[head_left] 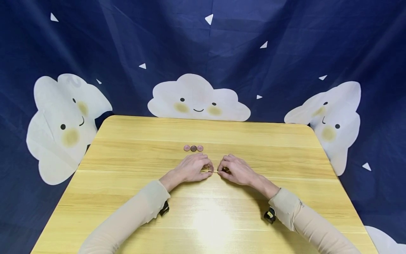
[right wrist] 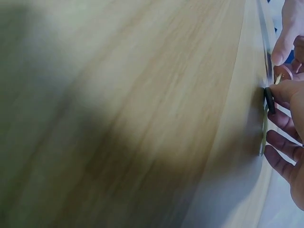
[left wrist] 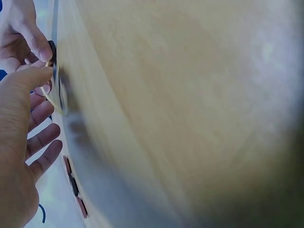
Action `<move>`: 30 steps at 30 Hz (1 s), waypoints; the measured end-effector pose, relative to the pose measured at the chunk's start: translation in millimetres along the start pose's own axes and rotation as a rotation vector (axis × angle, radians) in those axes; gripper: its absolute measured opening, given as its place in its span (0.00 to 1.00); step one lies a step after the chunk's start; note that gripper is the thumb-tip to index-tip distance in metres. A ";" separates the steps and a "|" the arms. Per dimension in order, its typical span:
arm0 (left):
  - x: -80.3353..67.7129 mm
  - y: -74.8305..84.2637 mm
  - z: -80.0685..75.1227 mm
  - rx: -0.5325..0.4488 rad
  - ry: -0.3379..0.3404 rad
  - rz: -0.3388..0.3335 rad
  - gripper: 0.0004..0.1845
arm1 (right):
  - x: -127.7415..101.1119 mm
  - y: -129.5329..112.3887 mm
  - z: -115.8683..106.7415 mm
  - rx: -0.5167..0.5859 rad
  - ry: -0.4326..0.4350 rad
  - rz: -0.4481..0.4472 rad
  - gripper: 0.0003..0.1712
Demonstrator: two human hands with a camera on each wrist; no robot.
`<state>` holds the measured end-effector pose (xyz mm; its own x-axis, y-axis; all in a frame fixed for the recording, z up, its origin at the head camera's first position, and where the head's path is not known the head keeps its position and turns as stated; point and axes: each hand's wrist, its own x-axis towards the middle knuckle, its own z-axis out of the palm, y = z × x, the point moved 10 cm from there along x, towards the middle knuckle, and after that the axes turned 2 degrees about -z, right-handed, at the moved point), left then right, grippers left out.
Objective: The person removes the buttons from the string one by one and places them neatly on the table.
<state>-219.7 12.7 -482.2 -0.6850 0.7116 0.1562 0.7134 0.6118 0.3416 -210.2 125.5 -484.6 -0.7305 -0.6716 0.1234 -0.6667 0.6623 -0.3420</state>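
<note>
Both hands meet at the middle of the yellow wooden table [head_left: 127, 158], fingertips almost touching. My left hand [head_left: 208, 168] pinches a small pink disc [head_left: 207, 166], seen as a pale ring [right wrist: 283, 71] in the right wrist view. A small dark disc [head_left: 225, 170] is pinched edge-down on the table by my right hand [head_left: 221, 170]; the same dark disc [right wrist: 270, 99] [left wrist: 51, 48] appears in both wrist views. Just beyond the hands lies a row of three discs [head_left: 193, 148], pink, brown, pink, and that row [left wrist: 73, 186] also shows past the left hand's fingers [left wrist: 45, 137].
A dark blue backdrop with white smiling clouds [head_left: 198, 98] hangs behind the table's far edge. Beige sleeves [head_left: 133, 211] cover both forearms, which rest on the near half of the table. A bright light glare [head_left: 212, 218] lies on the wood between the arms.
</note>
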 end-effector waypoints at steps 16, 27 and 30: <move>-5.3 -6.6 -4.3 0.007 0.006 -0.012 0.07 | -4.1 -0.7 -1.5 0.006 0.009 0.001 0.04; -10.0 -13.0 -9.4 0.040 0.022 -0.013 0.08 | -4.5 0.4 -1.5 0.009 0.000 0.003 0.02; -11.4 -14.8 -10.7 0.042 0.022 -0.017 0.08 | -4.5 1.1 -1.5 0.007 0.003 0.004 0.02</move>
<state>-223.9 -8.2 -479.1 -0.7000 0.6933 0.1714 0.7068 0.6380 0.3056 -207.9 129.8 -484.1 -0.7338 -0.6679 0.1244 -0.6625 0.6628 -0.3491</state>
